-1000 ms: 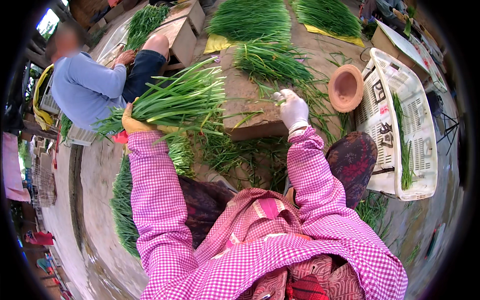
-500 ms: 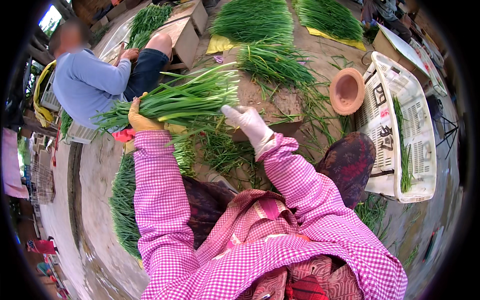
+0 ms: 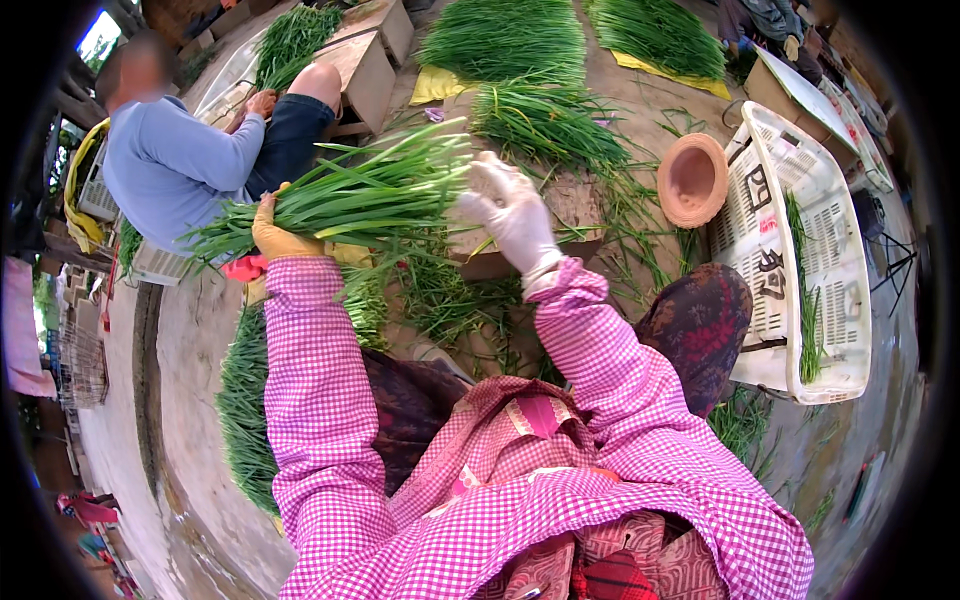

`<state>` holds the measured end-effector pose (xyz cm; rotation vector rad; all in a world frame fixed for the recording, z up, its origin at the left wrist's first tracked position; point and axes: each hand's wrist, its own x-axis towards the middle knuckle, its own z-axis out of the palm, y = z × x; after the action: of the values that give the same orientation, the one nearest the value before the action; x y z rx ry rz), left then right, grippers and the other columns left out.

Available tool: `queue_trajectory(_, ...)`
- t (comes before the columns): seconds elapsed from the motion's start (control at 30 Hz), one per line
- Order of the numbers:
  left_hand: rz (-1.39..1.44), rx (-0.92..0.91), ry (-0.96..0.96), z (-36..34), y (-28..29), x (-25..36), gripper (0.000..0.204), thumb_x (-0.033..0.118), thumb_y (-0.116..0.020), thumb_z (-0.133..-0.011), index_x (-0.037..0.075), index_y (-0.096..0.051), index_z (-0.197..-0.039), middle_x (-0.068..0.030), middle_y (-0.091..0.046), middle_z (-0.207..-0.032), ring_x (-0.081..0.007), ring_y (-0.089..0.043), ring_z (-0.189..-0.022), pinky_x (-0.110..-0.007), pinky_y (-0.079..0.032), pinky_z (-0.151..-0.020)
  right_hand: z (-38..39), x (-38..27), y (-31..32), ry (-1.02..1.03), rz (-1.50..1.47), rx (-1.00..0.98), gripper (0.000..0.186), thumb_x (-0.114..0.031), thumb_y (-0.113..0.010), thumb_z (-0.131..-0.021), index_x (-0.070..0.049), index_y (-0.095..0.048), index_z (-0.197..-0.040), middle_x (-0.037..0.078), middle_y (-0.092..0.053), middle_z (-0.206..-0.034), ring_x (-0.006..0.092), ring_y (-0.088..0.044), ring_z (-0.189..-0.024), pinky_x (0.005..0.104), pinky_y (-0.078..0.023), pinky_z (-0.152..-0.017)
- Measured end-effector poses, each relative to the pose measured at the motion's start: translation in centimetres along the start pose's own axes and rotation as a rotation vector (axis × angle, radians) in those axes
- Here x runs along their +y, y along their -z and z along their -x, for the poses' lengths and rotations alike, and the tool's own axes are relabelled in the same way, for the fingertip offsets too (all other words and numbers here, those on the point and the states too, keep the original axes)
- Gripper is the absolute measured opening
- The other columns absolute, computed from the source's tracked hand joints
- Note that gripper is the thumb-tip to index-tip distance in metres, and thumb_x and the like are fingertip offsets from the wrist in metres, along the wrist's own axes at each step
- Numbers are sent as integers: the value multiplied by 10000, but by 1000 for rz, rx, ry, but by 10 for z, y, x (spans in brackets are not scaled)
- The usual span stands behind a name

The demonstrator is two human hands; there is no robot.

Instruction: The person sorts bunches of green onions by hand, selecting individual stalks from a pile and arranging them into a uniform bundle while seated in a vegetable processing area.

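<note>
My left hand (image 3: pixel 275 228) in a yellow glove grips a bunch of long green leafy stalks (image 3: pixel 355 192), whose pale ends fan out to the right. My right hand (image 3: pixel 505 205) in a white glove is just beside those pale ends, fingers curved and apart, with nothing clearly held. Below it is a low wooden block (image 3: pixel 575 215) strewn with loose leaves. Another pile of greens (image 3: pixel 530 120) lies just beyond, and trimmed scraps (image 3: pixel 450 310) cover the ground between my knees.
A co-worker in blue (image 3: pixel 170 165) sits left beside wooden boxes (image 3: pixel 355 75). Neat piles of greens (image 3: pixel 500 40) lie ahead on yellow sheets (image 3: pixel 660 70). At right stand a straw hat (image 3: pixel 692 178) and a white plastic crate (image 3: pixel 825 285). More greens (image 3: pixel 250 400) lie by my left leg.
My right hand first moved left to the bunch's pale ends, then slightly up and back, its fingers opening. The bunch in my left hand has shifted slightly right since a second ago.
</note>
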<state>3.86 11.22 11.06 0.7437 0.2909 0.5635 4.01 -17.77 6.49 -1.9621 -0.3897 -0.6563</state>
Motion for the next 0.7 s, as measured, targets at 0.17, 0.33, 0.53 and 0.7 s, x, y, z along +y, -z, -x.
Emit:
queue_trajectory(0.17, -2, 8, 7, 5, -10, -2, 293, 215, -544, -839, -26, -599, -995, -194, -636, -972, -357, -619, -879, -528, -502, -816, -2, 8, -5, -229, 108, -20, 308, -356, -595, -858, -102, -662, -1019, 118, -666, -999, 298, -634, -901, 410, -464, -843)
queue_trajectory(0.33, 54, 9, 67, -1, -2, 3, 293, 253, -506, -866, -13, -599, -946, -180, -633, -977, -344, -603, -910, -521, -482, -850, 1, 76, 33, -441, 212, -83, 252, -349, -570, -866, -127, -666, -938, 124, -663, -934, 328, -636, -841, 389, -502, -740)
queue_trajectory(0.53, 84, 123, 205, 8, -15, 7, 340, 289, -450, -890, 2, -600, -993, -196, -630, -1037, -372, -587, -970, -571, -441, -888, 12, 72, 22, -451, -419, -557, 498, -348, -656, -820, -134, -537, -1254, 123, -583, -1214, 249, -594, -1053, 360, -470, -862)
queue_trajectory(0.7, 115, 42, 241, 6, -19, 0, 355, 283, -422, -912, 4, -597, -1043, -187, -612, -1110, -369, -549, -1054, -573, -387, -953, 12, 19, -32, -633, -765, -601, 577, -250, -688, -825, 1, -458, -1291, 122, -558, -1227, 218, -573, -1046, 298, -448, -919)
